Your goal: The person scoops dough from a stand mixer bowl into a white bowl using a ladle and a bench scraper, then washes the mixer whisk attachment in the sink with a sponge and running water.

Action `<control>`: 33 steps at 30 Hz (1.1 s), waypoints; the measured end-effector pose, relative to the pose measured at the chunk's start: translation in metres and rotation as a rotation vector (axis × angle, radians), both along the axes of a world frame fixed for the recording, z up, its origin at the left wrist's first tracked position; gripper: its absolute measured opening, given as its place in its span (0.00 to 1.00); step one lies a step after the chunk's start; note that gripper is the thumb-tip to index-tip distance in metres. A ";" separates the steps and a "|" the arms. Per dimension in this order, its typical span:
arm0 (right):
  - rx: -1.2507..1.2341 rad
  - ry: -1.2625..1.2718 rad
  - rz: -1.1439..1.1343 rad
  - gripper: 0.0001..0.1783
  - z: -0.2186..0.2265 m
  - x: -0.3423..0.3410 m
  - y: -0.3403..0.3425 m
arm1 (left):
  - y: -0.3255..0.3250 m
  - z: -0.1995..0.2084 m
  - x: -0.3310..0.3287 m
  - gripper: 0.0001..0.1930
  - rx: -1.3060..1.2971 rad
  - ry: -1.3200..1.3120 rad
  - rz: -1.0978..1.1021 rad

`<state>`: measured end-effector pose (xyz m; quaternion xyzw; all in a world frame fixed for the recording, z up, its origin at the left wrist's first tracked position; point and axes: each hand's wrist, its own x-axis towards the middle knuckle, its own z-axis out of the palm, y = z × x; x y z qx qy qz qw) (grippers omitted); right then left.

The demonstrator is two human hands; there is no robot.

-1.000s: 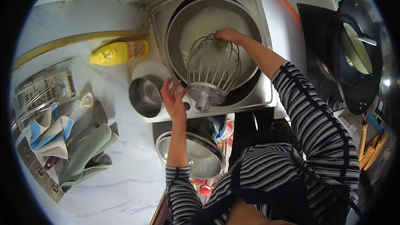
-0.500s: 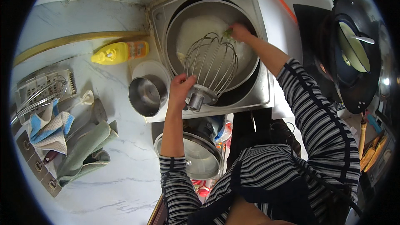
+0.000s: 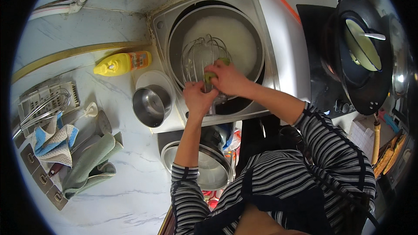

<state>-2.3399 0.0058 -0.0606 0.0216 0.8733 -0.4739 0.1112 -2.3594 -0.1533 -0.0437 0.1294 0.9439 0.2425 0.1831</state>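
A large wire balloon whisk (image 3: 203,41) lies tilted over a big round metal basin (image 3: 174,45), its wire loops toward the far side. Whitish, cloudy water (image 3: 237,39) fills the basin. My left hand (image 3: 198,99) is closed around the whisk near its collar, where the wires meet. Pressed against the whisk beside it, my right hand (image 3: 230,79) grips a green scouring pad (image 3: 210,78). Parts of the pad show between the fingers; the rest is hidden. Both hands meet over the near rim of the basin and cover much of the collar.
The basin sits in a steel sink (image 3: 265,30). Left of it stand a metal pot (image 3: 150,106) and a lying yellow bottle (image 3: 116,64). Farther left are a smaller whisk (image 3: 45,111), a grater and cloths (image 3: 89,165). A black wok (image 3: 370,91) holding a bowl is at right.
My right hand has come from the basin's far right side down to the whisk's collar, bringing the green pad beside my left hand. The whisk has turned more upright in view.
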 end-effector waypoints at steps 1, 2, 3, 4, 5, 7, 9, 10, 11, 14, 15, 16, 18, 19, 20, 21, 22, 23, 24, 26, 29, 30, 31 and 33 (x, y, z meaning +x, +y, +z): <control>-0.015 -0.053 -0.001 0.17 -0.014 -0.012 0.003 | 0.007 -0.002 0.002 0.12 -0.010 0.099 0.002; -0.015 -0.166 0.005 0.16 -0.028 -0.022 0.007 | 0.013 -0.004 0.002 0.12 0.000 0.108 0.003; -0.045 -0.159 -0.055 0.15 -0.043 -0.029 0.008 | 0.017 -0.005 0.003 0.12 0.015 0.110 0.005; -0.065 -0.176 -0.112 0.14 -0.057 -0.039 0.008 | 0.020 -0.007 0.003 0.11 0.031 0.121 0.010; -0.086 -0.184 -0.165 0.13 -0.070 -0.052 0.011 | 0.022 -0.007 0.001 0.11 0.068 0.143 -0.037; -0.096 -0.197 -0.149 0.13 -0.095 -0.075 0.022 | 0.022 -0.006 -0.001 0.10 0.128 0.177 -0.124; -0.105 -0.174 -0.139 0.12 -0.119 -0.098 0.031 | 0.016 0.000 -0.001 0.09 0.088 0.161 -0.191; -0.084 -0.181 -0.147 0.12 -0.131 -0.109 0.036 | 0.014 0.003 -0.003 0.08 0.075 0.159 -0.226; -0.064 -0.137 -0.181 0.12 -0.143 -0.117 0.042 | 0.011 0.006 -0.004 0.08 0.068 0.138 -0.242; 0.037 0.012 -0.296 0.13 -0.171 -0.128 0.058 | 0.006 0.013 -0.009 0.07 0.067 0.060 -0.266; 0.059 0.155 -0.332 0.13 -0.177 -0.125 0.064 | 0.005 0.015 -0.011 0.06 0.074 0.021 -0.268; 0.081 0.293 -0.362 0.14 -0.183 -0.117 0.067 | 0.005 0.017 -0.011 0.06 0.083 -0.017 -0.264; 0.354 0.404 -0.303 0.15 -0.191 -0.094 0.072 | 0.005 0.019 -0.013 0.06 0.124 0.003 -0.253; 0.489 0.407 -0.252 0.16 -0.194 -0.086 0.075 | 0.006 0.019 -0.014 0.07 0.148 0.018 -0.254; 0.498 0.337 -0.170 0.16 -0.195 -0.081 0.079 | 0.007 0.021 -0.015 0.12 0.143 0.025 -0.254; 0.497 0.213 -0.063 0.16 -0.194 -0.077 0.081 | 0.007 0.023 -0.015 0.18 0.136 0.031 -0.253; 0.512 0.010 0.061 0.16 -0.190 -0.076 0.084 | 0.008 0.024 -0.016 0.23 0.118 0.036 -0.244; 0.355 -0.030 -0.099 0.15 -0.184 -0.078 0.085 | 0.008 0.026 -0.015 0.27 0.132 0.025 -0.229; 0.217 -0.147 -0.232 0.15 -0.175 -0.082 0.086 | 0.009 0.027 -0.016 0.32 0.138 0.011 -0.199; 0.028 -0.159 -0.355 0.15 -0.146 -0.089 0.085 | 0.010 0.026 -0.019 0.38 0.128 -0.047 -0.145; -0.090 0.048 -0.299 0.16 -0.082 -0.058 0.070 | 0.009 0.021 -0.025 0.40 0.082 -0.208 -0.038; -0.116 0.117 -0.261 0.16 -0.058 -0.042 0.060 | 0.007 0.019 -0.027 0.39 0.076 -0.265 0.010; -0.137 0.036 -0.185 0.17 -0.037 -0.027 0.050 | 0.005 0.017 -0.026 0.38 0.067 -0.323 0.058; -0.225 0.105 -0.068 0.17 -0.002 -0.002 0.022 | 0.003 0.013 -0.025 0.36 0.178 -0.260 0.015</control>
